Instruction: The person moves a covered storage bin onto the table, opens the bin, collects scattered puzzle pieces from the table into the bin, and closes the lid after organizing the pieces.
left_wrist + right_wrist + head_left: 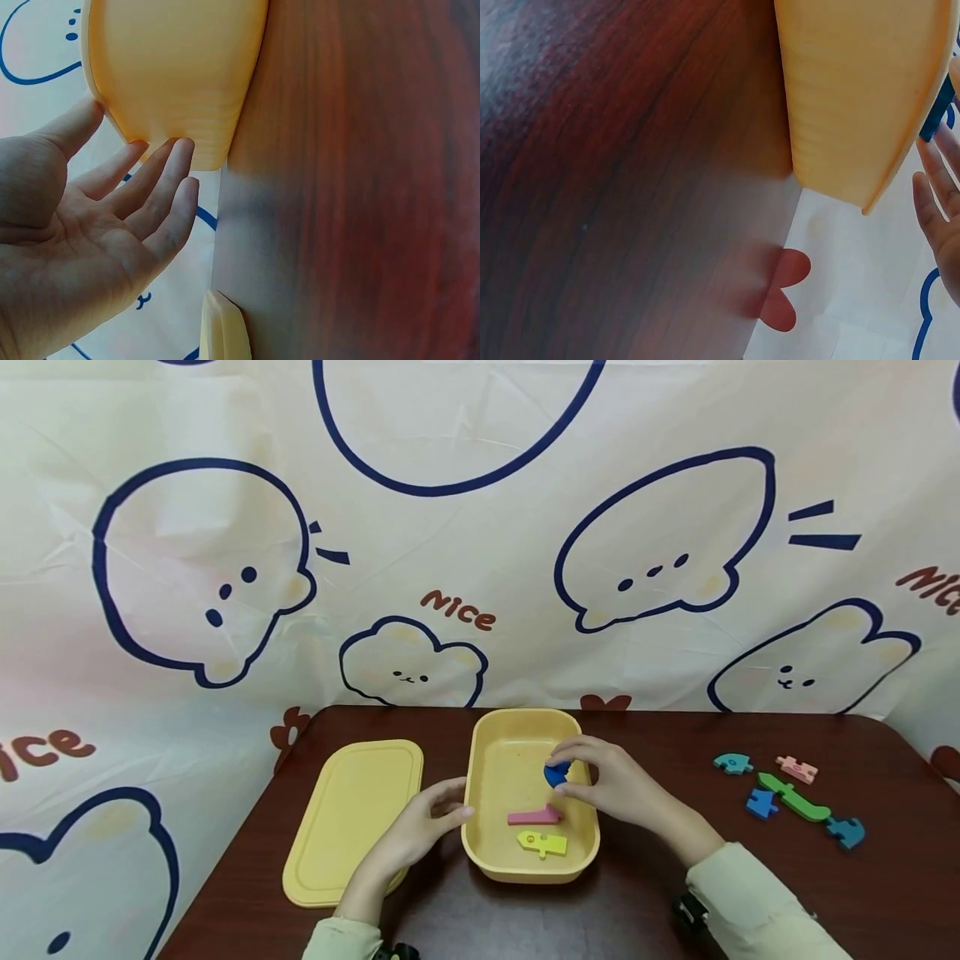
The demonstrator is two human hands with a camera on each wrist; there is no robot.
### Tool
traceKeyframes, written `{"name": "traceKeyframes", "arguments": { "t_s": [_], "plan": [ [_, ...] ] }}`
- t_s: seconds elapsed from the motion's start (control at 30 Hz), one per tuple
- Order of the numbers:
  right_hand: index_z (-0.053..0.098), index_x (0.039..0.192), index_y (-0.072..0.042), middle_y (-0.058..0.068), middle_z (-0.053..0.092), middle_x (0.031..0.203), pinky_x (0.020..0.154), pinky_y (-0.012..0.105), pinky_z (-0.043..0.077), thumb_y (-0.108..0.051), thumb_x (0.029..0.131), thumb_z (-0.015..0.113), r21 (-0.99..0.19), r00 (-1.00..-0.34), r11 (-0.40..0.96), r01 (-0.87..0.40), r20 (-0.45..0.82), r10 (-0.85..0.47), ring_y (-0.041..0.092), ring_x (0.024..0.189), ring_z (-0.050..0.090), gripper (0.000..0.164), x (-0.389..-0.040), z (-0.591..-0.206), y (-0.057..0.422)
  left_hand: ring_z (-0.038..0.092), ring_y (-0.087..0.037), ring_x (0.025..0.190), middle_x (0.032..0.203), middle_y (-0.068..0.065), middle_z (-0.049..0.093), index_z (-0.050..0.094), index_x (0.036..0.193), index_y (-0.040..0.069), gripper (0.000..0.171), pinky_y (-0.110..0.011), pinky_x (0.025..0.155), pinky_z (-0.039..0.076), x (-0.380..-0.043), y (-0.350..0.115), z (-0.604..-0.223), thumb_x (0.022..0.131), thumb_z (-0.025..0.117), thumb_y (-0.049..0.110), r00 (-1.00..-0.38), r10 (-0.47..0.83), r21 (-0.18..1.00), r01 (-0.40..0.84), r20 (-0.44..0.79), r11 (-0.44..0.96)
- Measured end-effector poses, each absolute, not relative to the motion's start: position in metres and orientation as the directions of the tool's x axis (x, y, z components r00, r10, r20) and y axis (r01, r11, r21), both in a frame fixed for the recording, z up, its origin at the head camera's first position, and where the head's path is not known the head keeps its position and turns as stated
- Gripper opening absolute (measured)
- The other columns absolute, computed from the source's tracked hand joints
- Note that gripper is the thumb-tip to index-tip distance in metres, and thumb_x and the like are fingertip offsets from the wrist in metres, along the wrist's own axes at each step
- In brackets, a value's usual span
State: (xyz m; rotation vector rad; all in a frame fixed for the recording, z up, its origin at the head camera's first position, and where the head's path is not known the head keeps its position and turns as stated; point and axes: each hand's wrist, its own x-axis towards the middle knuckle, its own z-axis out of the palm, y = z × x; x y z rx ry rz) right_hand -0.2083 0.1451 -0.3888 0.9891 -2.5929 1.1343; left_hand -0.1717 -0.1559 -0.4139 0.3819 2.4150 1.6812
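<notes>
Blue piece point(556, 774) pinched in right hand point(618, 782) might drop below those fingertips if they loosen; left hand point(426, 820), fingers spread, touches box point(495, 777).

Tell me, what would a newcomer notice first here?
Probably the oblong yellow tub at mid-table, where the right hand pinches a rounded blue piece and the left hand touches the tub's side. Behind the brown table hangs a pale backdrop of big blue-outlined cartoons. Five flat coloured puzzle pieces lie at right.

Left hand point(105, 221) (palm visible) against yellow box point(172, 71)
</notes>
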Motion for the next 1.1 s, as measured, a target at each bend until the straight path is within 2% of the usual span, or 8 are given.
{"name": "traceKeyframes", "arguments": {
  "t_s": [0.33, 0.57, 0.83, 1.1],
  "plan": [
    [0.074, 0.110, -0.014, -0.001, 0.067, 0.113, 0.092, 0.047, 0.050, -0.014, 0.082, 0.082, -0.625, -0.790, 0.507, -0.593, 0.330, -0.517, 0.019, 0.106, 0.060, 0.029, -0.215, -0.393, 0.140, 0.058, -0.037, 0.119, 0.136, -0.025, 0.055, 0.049, 0.140, -0.006, 0.048, -0.048, 0.096, 0.047, -0.174, -0.156, -0.416, 0.098, 0.064, 0.012, -0.954, 0.298, 0.934, 0.103, -0.004, 0.342],
    [0.074, 0.109, -0.015, 0.000, 0.067, 0.112, 0.093, 0.045, 0.051, -0.018, 0.083, 0.082, -0.643, -0.812, 0.528, -0.555, 0.279, -0.513, 0.020, 0.104, 0.060, 0.027, -0.217, -0.393, 0.136, 0.058, -0.036, 0.118, 0.135, -0.026, 0.055, 0.049, 0.140, -0.007, 0.048, -0.047, 0.096, 0.048, -0.173, -0.156, -0.415, 0.098, 0.064, 0.011, -0.954, 0.301, 0.937, 0.103, -0.002, 0.334],
    [0.074, 0.108, -0.013, -0.001, 0.067, 0.110, 0.096, 0.045, 0.049, -0.013, 0.082, 0.082, -0.663, -0.795, 0.488, -0.568, 0.287, -0.535, 0.021, 0.106, 0.060, 0.028, -0.220, -0.396, 0.128, 0.058, -0.037, 0.119, 0.135, -0.026, 0.054, 0.049, 0.140, -0.007, 0.048, -0.047, 0.095, 0.048, -0.172, -0.158, -0.415, 0.098, 0.064, 0.012, -0.955, 0.295, 0.938, 0.099, -0.004, 0.332],
    [0.074, 0.108, -0.015, 0.000, 0.066, 0.114, 0.098, 0.043, 0.048, -0.013, 0.082, 0.082, -0.651, -0.810, 0.526, -0.548, 0.257, -0.527, 0.022, 0.110, 0.058, 0.027, -0.222, -0.400, 0.126, 0.058, -0.037, 0.119, 0.136, -0.025, 0.054, 0.049, 0.140, -0.006, 0.048, -0.047, 0.095, 0.048, -0.172, -0.156, -0.414, 0.098, 0.063, 0.012, -0.953, 0.302, 0.938, 0.099, -0.006, 0.331]
  ]
}}
